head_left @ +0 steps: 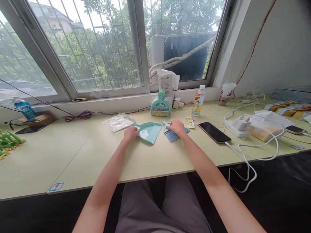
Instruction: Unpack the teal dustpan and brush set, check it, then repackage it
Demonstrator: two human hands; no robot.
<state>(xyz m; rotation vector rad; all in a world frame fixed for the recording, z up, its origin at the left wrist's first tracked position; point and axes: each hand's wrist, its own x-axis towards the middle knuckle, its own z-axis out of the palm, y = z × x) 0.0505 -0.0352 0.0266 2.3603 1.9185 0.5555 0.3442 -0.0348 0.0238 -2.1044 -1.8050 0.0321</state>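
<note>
A small teal dustpan (149, 132) lies flat on the pale green table (73, 158), and my left hand (130, 133) is closed on its handle end at the left. Just to the right lies a teal mini brush (170, 132) with grey-blue bristles; my right hand (176, 127) rests on top of it with fingers curled over it. Behind them a stack of packaged teal dustpan sets (160, 105) leans against the window sill. An empty clear plastic bag (119, 122) lies left of the dustpan.
A dark phone (214, 132) on a white cable lies right of the brush, with a power strip and charger (236, 126) beyond. A drink bottle (198, 101), a cup (226, 94), a small label card (190, 122) and a white packet (166, 81) stand near the sill. Green items (8, 139) sit far left.
</note>
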